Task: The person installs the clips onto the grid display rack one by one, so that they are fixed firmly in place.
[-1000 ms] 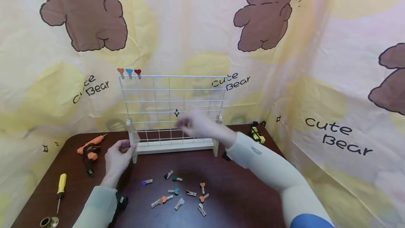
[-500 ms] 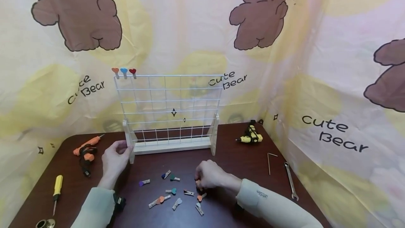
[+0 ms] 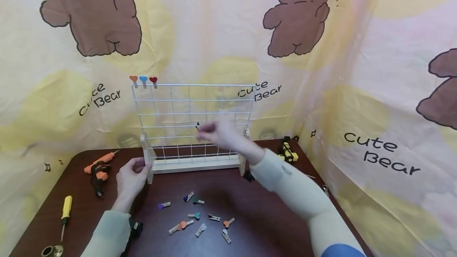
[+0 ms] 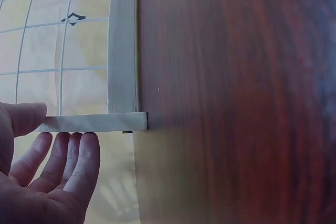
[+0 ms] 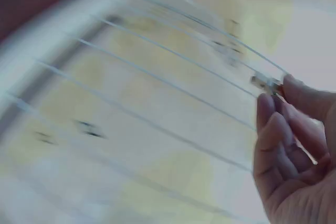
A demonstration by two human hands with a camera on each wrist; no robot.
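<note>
A white wire grid rack stands on a wooden base (image 3: 196, 164) at the back of the table. My left hand (image 3: 130, 181) pinches its left wooden side leg (image 4: 94, 123), thumb on one face and fingertips on the other. In front of the grid, my right hand (image 3: 221, 134), blurred in the head view, pinches a mini clothespin (image 5: 265, 82) between thumb and fingers; its wooden end sticks out. Clipped along the top wire at the left are heart clothespins in orange (image 3: 133, 79), blue (image 3: 143, 79) and red (image 3: 153, 79).
Several loose heart clothespins, one of them purple (image 3: 164, 205), lie in front of the rack. An orange corded tool (image 3: 101, 163) and a yellow screwdriver (image 3: 66, 207) are at left. A yellow corded tool (image 3: 289, 154) sits at back right, partly behind my right sleeve.
My right hand went from in front of the grid down to the table, took hold of an orange heart clothespin, and rose back to the grid with it. The left hand stayed on the leg.
</note>
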